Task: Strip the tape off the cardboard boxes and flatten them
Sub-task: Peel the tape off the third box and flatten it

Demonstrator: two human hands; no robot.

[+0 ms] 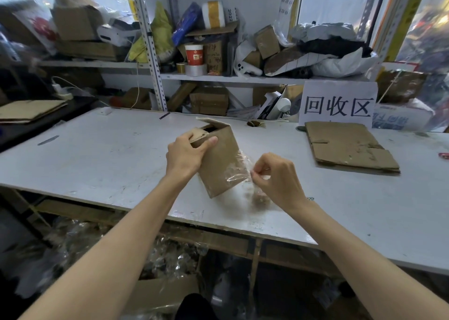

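A small brown cardboard box (218,159) is held tilted above the white table (97,154), its far end open with flaps loose. My left hand (187,154) grips the box's upper left edge, thumb on its front face. My right hand (277,176) pinches a strip of clear tape (239,171) that is half peeled from the box's lower right side. The tape hangs crumpled and blurred below my right fingers.
A flattened cardboard box (349,147) lies at the table's right, under a white paper sign (337,105). More flat cardboard (29,110) rests on a dark surface at far left. Cluttered shelves (218,77) stand behind. Crumpled clear tape and a box sit under the table.
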